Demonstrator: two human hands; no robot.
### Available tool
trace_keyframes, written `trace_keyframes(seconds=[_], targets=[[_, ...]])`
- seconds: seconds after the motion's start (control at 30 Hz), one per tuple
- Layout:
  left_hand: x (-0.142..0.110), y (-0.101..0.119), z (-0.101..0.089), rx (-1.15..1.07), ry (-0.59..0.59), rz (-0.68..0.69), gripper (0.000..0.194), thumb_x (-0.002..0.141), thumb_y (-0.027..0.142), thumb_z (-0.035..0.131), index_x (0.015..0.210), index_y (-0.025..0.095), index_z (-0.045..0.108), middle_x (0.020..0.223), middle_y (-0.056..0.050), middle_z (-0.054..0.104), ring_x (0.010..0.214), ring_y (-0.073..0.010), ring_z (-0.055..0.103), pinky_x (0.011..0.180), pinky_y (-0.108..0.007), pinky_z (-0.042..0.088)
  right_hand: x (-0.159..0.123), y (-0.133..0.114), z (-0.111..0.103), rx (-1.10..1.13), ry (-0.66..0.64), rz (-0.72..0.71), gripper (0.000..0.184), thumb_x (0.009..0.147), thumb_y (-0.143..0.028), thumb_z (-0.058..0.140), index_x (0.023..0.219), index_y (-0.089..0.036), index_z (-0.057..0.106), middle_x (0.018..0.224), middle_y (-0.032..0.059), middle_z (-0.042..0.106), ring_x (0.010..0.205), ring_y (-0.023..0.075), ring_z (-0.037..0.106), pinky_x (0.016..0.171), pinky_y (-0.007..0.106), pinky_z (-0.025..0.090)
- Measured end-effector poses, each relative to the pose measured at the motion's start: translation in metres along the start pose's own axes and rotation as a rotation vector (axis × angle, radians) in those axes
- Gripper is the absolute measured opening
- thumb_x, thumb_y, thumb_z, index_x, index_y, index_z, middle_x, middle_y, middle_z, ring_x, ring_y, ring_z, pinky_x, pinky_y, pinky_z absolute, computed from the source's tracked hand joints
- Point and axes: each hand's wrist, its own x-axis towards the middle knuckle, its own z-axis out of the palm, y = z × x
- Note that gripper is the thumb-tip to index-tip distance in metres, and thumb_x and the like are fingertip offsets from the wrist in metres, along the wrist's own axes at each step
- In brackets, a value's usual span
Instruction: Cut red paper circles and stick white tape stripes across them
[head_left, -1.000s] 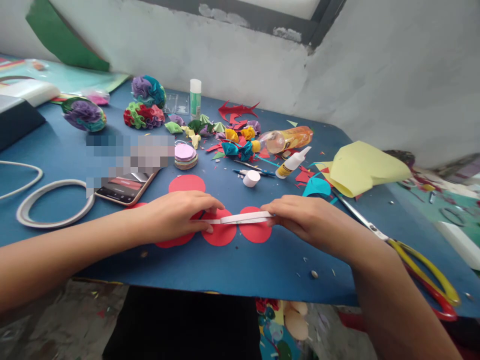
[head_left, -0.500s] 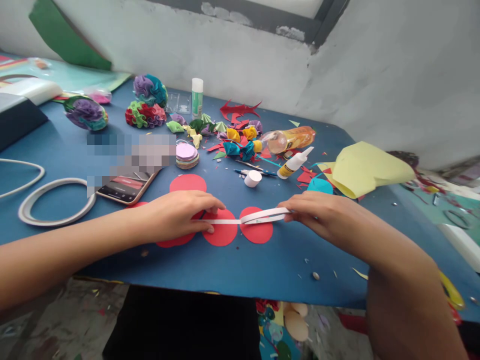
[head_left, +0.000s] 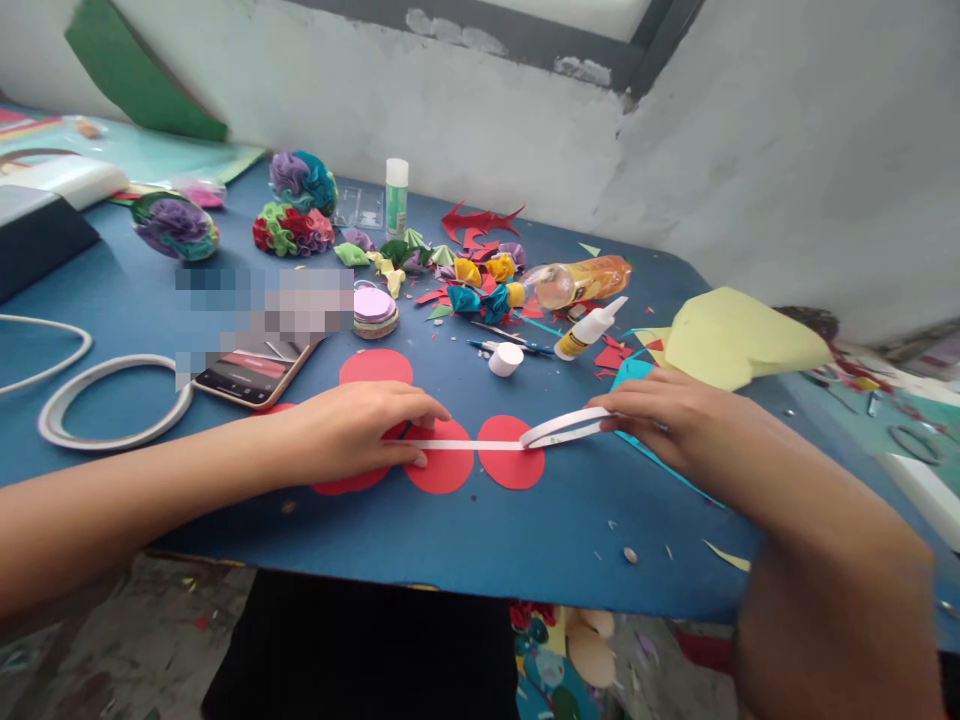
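Observation:
In the head view a strip of white tape (head_left: 450, 445) runs straight across two red paper circles, the middle one (head_left: 442, 475) and the right one (head_left: 512, 474). My left hand (head_left: 375, 425) rests on the left part of the strip. Its thumb and fingers are apart, pressing down on the red paper. My right hand (head_left: 660, 415) pinches the far side of a thin roll of white tape (head_left: 566, 425), which is tilted up over the right circle's edge. More red circles lie partly under my left hand, and one (head_left: 375, 367) shows behind it.
A phone (head_left: 259, 370) and a larger white ring (head_left: 112, 402) lie left. Behind stand a stack of paper discs (head_left: 375, 310), a white cap (head_left: 506, 359), a glue bottle (head_left: 591, 328), a glue stick (head_left: 397, 198) and a plastic bottle (head_left: 574, 281). Yellow paper (head_left: 742, 340) lies right.
My right hand has moved right with the tape roll, and the strip now stretches over most of the right circle. My left hand stays in place.

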Motion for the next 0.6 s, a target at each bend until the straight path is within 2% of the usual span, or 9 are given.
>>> trace_keyframes(seconds=[0.17, 0.27, 0.37, 0.47, 0.6], targets=[[-0.001, 0.001, -0.001, -0.001, 0.002, 0.003, 0.031, 0.086, 0.025, 0.060, 0.117, 0.022, 0.058, 0.107, -0.002, 0.067, 0.097, -0.0160, 0.062, 0.081, -0.023, 0.044, -0.005, -0.001, -0.002, -0.143, 0.063, -0.007, 0.027, 0.092, -0.015, 0.042, 0.096, -0.024, 0.066, 0.088, 0.0058, 0.069, 0.082, 0.0262, 0.054, 0.062, 0.037, 0.046], [-0.002, 0.001, -0.002, -0.010, 0.006, 0.008, 0.032, 0.086, 0.026, 0.060, 0.118, 0.023, 0.058, 0.107, -0.001, 0.067, 0.097, -0.0156, 0.062, 0.080, -0.023, 0.044, -0.009, -0.005, -0.004, -0.259, 0.079, 0.014, 0.031, 0.089, -0.009, 0.040, 0.097, -0.024, 0.066, 0.080, 0.0066, 0.066, 0.076, 0.0265, 0.050, 0.059, 0.036, 0.043], [-0.002, 0.001, -0.001, -0.018, 0.008, 0.014, 0.032, 0.086, 0.026, 0.061, 0.117, 0.023, 0.058, 0.107, -0.001, 0.067, 0.096, -0.0154, 0.062, 0.080, -0.022, 0.044, -0.009, -0.017, -0.006, -0.368, 0.103, 0.014, 0.039, 0.082, -0.001, 0.035, 0.094, -0.019, 0.067, 0.071, 0.0099, 0.061, 0.070, 0.0277, 0.046, 0.059, 0.039, 0.042], [-0.002, 0.001, -0.001, -0.015, 0.013, 0.020, 0.031, 0.085, 0.025, 0.061, 0.116, 0.023, 0.059, 0.106, -0.002, 0.067, 0.096, -0.0158, 0.062, 0.080, -0.022, 0.044, -0.006, -0.032, -0.008, -0.452, 0.142, 0.005, 0.045, 0.079, 0.001, 0.032, 0.099, -0.015, 0.069, 0.075, 0.0132, 0.060, 0.069, 0.0289, 0.046, 0.062, 0.042, 0.042], [-0.002, 0.001, -0.002, -0.023, 0.002, 0.009, 0.032, 0.086, 0.026, 0.060, 0.118, 0.023, 0.058, 0.107, -0.002, 0.067, 0.097, -0.0160, 0.062, 0.080, -0.023, 0.044, 0.001, -0.047, -0.011, -0.513, 0.180, -0.106, 0.048, 0.077, 0.002, 0.036, 0.108, -0.011, 0.069, 0.074, 0.0136, 0.059, 0.065, 0.0270, 0.047, 0.059, 0.040, 0.043]])
